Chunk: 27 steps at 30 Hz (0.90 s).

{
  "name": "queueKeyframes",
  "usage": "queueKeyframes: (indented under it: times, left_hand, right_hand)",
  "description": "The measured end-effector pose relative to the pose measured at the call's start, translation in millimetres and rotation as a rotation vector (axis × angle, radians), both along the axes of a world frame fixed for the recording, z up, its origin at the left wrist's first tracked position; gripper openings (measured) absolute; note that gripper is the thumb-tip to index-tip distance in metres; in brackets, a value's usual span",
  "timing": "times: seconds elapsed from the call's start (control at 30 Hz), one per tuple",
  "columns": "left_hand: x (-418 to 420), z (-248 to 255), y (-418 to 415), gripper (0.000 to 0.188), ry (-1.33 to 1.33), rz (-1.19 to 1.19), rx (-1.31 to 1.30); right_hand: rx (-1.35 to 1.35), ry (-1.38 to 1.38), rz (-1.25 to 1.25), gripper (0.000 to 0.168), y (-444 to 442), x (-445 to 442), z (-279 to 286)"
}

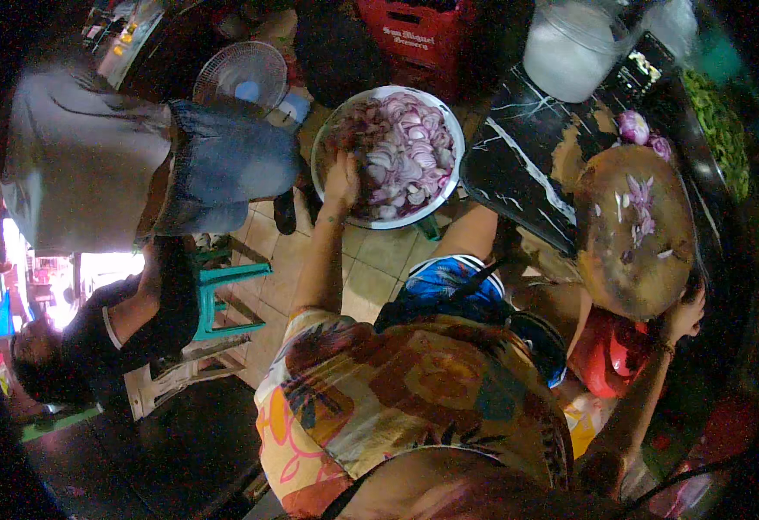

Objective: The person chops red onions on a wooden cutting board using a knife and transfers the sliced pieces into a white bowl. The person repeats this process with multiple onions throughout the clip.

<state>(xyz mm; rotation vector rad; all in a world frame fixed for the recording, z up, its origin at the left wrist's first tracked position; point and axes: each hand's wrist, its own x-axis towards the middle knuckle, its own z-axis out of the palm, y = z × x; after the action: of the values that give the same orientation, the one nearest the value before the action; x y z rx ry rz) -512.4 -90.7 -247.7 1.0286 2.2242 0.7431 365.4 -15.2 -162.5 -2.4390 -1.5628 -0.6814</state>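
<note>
A white basin (457,140) full of sliced red onions (412,146) is in front of me. My left hand (344,179) reaches over its near left rim, and its fingers are lost in blur and shadow among the slices. To the right, a round wooden chopping board (633,266) lies on a black marble-patterned tabletop (509,162), with several onion pieces (641,201) scattered on it. My right hand (685,315) is at the board's near right edge. Whether it grips anything is hidden in the dark. Just past the board are whole peeled red onions (633,127).
Beyond the board stands a clear tub (565,58) of white contents, with green vegetables (717,130) to its right. A red crate (412,39), an electric fan (240,78) and a green plastic stool (230,292) surround the basin. Two people (87,156) are at left. A red bag (607,351) hangs below the board.
</note>
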Motion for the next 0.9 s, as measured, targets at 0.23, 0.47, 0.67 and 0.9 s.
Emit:
queueKeyframes:
  times: [0.23,0.47,0.67,0.9]
  left_hand:
    - [76.9,111.9,14.5,0.043,0.344,-0.259,0.620]
    - [112.8,146.9,50.4,0.044,0.714,-0.496,0.439]
    - [302.7,236.9,83.4,0.058,0.369,-0.960,0.801]
    - [418.2,230.4,74.1,0.121,0.619,-1.121,0.674]
  right_hand:
    - [0.091,0.144,0.045,0.056,-30.8,-59.7,38.8]
    - [0.065,0.165,-0.022,0.049,-29.1,-103.4,56.5]
    - [0.101,0.218,-0.026,0.051,-33.0,-111.4,68.1]
    - [0.146,0.287,0.033,0.050,-36.6,-120.3,75.2]
